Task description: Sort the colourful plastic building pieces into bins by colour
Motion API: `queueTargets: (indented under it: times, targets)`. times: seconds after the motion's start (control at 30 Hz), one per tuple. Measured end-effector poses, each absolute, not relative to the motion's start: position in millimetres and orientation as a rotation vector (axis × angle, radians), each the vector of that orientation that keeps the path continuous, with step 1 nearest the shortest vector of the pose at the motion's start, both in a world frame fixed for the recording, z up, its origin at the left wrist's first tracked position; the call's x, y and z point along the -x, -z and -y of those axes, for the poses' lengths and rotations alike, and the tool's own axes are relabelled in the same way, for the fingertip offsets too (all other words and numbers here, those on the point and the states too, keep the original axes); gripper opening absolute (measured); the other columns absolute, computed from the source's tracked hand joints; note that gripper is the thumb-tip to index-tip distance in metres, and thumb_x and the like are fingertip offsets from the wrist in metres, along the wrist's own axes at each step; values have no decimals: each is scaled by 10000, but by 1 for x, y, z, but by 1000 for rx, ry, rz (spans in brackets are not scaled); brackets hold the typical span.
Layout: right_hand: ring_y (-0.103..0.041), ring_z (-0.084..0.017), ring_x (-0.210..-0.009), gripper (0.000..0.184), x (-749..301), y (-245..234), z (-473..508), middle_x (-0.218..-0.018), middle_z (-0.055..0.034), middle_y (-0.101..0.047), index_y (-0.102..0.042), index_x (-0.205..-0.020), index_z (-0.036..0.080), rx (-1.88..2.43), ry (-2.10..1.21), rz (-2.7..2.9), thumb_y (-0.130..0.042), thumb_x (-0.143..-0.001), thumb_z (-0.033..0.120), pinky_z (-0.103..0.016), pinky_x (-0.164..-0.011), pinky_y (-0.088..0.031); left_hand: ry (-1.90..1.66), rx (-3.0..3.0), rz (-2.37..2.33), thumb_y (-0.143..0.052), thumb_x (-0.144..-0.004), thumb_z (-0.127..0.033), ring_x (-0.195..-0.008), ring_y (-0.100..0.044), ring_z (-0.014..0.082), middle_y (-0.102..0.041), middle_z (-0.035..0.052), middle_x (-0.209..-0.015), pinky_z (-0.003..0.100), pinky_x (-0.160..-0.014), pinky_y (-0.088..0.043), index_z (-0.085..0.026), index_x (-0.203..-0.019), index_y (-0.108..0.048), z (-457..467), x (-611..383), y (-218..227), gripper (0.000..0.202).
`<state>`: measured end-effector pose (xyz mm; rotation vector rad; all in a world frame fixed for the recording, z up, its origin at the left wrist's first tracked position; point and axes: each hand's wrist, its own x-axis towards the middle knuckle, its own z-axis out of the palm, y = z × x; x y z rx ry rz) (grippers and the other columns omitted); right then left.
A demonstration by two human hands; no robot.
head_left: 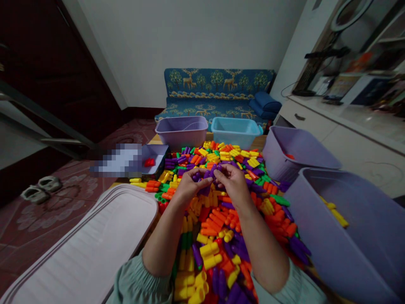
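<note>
Above a wide heap of plastic toy pieces [218, 219], my two hands meet over the middle of the table. My left hand [190, 184] is closed on purple peg-shaped toy pieces [212, 171], its thumb pointing right. My right hand [233, 179] pinches the same purple cluster from the other side. Whether the pieces are joined is too small to tell. Orange, yellow, green, red and purple pieces lie loose or in joined rows under my hands and forearms.
Along the back stand a purple bin [182, 133] and a light blue bin [236, 131]. Two larger purple bins [278, 162] line the right, the nearer holding yellow pieces. White stacked lids [104, 236] lie at left, near a dark box [158, 162] with red pieces.
</note>
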<state>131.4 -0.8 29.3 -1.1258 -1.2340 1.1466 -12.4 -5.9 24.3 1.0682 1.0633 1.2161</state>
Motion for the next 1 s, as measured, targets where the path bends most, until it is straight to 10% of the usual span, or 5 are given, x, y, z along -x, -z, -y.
queueTargets:
  times: [0.53,1.0]
  targets:
    - [-640,-221,-911,178,-152,-21,-10,-982,-71,-708,-673,-892,193,1435,-489,1621,-675,-720,237,-363,-843,-492,-1474,-1382,-1360,-687,-744,-359,-528,-548,94,-627,-27,-686,176,-505,-427,-186,-912,-640,-4,20,-9,245]
    - [-642,-163,-680,100,-123,-30,8,-732,-7,-675,-605,-798,217,1308,-727,1695,-657,-751,288,-260,-614,-489,-1438,-1015,-1028,-709,-716,-456,-565,-500,83,-525,-31,-716,199,-492,-502,-172,-882,-559,7,0,-23,362]
